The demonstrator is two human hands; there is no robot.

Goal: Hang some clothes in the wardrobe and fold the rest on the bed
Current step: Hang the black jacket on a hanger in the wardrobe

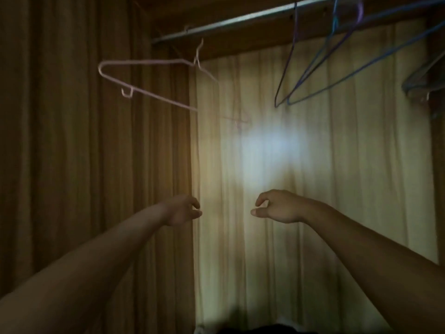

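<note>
Wardrobe rail: a metal bar that runs across the top of the view and serves as the reference landmark. No garment is visible in this view.

Nearest, and well below the rail, two bare forearms reach forward and up. The left hand is empty, with its fingers loosely curled and apart. The right hand is also empty; its thumb and forefinger are curved toward each other with a gap between them, and they pinch nothing. The two hands are near each other but not touching.

Farther off, below the left part of the rail, a pale pink hanger is tilted, with its hook close under the rail; whether it touches the rail cannot be told. On the right part of the rail hang several blue and purple hangers, all bare. Behind the rail hangs a pale curtain, and a darker brown curtain hangs to its left.
</note>
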